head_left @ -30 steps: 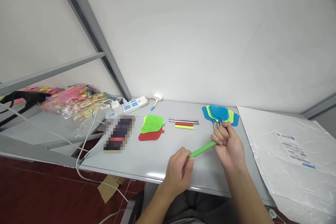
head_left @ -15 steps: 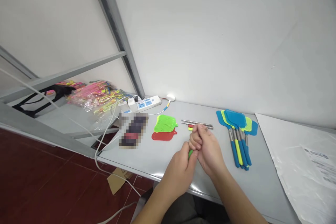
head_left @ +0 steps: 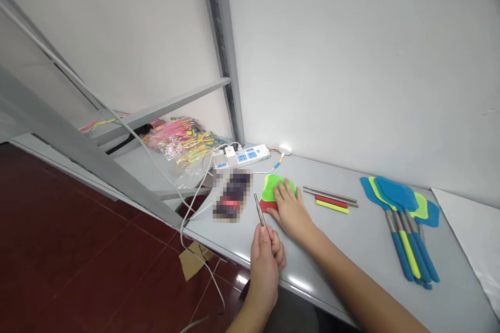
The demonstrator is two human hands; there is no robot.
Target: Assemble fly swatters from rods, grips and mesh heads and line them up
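Observation:
My left hand [head_left: 266,265], near the front edge of the table, is wrapped round a metal rod [head_left: 258,209] that points up and away. A bit of green shows below my fingers. My right hand [head_left: 292,213] lies with spread fingers over a green fly swatter head [head_left: 270,186], partly covering it. Under that, a red fly swatter head [head_left: 267,205] sticks out toward me. To the right lie metal rods [head_left: 328,193], a red handle sleeve [head_left: 331,201] and a yellow handle sleeve [head_left: 332,207].
Several assembled fly swatters [head_left: 408,239] are piled at the right, beside a white package [head_left: 472,239]. Left of my hands is a blurred-out object [head_left: 233,197]. A power strip [head_left: 250,154], loose white cables and a bag of colourful items [head_left: 183,140] lie farther left.
My hands have come apart. The left now holds the rod upward, and the right has moved onto the green swatter head. The view has shifted left.

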